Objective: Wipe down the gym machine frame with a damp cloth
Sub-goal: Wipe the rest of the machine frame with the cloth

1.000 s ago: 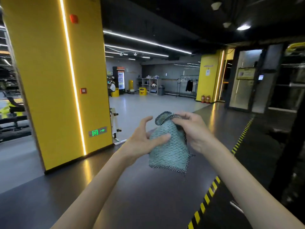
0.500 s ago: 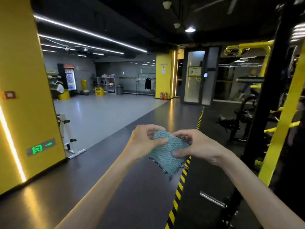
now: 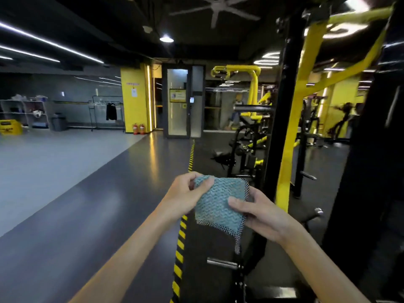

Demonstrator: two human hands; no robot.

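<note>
A folded teal cloth [image 3: 218, 200] with a black-and-white checked edge hangs in front of me at chest height. My left hand [image 3: 185, 193] pinches its upper left corner. My right hand [image 3: 260, 217] grips its right side, thumb laid across the front. Just behind and to the right of the cloth rises the gym machine frame: a black upright post [image 3: 277, 119] and a yellow upright [image 3: 293, 132] with a yellow diagonal brace [image 3: 349, 60]. The cloth is apart from the frame.
A yellow-and-black striped floor line [image 3: 181, 237] runs forward past my left arm. Chrome pegs [image 3: 220, 262] stick out low on the frame. More yellow and black machines [image 3: 249, 136] stand ahead on the right. Open grey floor [image 3: 54, 167] lies to the left, with shelves far back.
My view has swung to the right, bringing the black and yellow frame close on the right. The yellow pillar has left view. Both hands have flattened the cloth into a squarer fold.
</note>
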